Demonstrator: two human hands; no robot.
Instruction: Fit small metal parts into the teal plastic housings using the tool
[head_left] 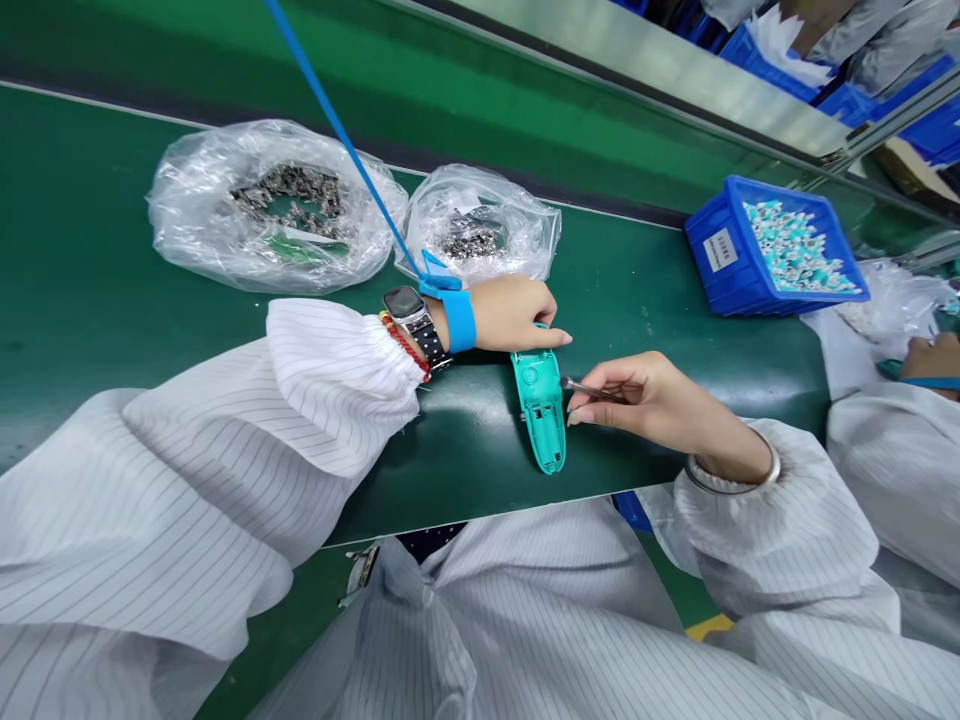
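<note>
readable text: none | white label (721, 250) on the side wall of the blue bin (709, 275), well apart from the right hand fingers (581, 405), on their far right side: dark print, too small to read | white slip (301, 236) inside the big plastic bag (195, 215), beyond the left hand fingers (551, 338): print cannot be read

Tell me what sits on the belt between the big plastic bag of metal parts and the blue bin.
In the head view, a smaller plastic bag of metal parts lies between the big bag and the blue bin; past it, bare green belt.
</note>
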